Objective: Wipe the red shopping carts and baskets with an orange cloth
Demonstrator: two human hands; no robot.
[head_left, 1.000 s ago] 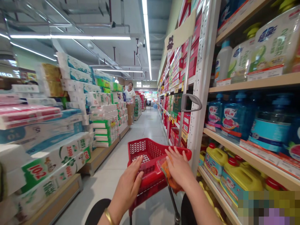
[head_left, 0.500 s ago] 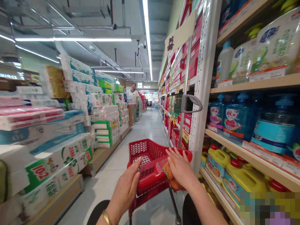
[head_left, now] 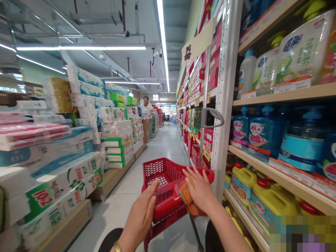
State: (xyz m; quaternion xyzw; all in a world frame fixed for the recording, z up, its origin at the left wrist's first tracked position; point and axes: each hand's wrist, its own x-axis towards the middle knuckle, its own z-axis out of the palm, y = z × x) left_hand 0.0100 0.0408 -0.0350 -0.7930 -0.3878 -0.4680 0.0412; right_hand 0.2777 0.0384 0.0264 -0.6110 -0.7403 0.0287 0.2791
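Note:
A red plastic shopping cart with a perforated basket stands in front of me at the middle of the view. My left hand lies along the left end of its handle side, fingers straight and together, with nothing visible in it. On the right part of the cart's top, my right hand presses an orange cloth under its palm and thumb. Its other fingers stretch over the red surface. Behind that hand a grey pole with a looped grip rises from the cart, carrying a cream sign with a bear.
Shelves with blue detergent bottles and yellow jugs run close on the right. Stacked paper packs line the left on low wooden platforms. A tiled aisle leads ahead, and a person stands at its left side.
The whole view has shifted slightly, with the cart a little lower in it. My right hand and the cloth sit slightly farther left; both hands keep their poses.

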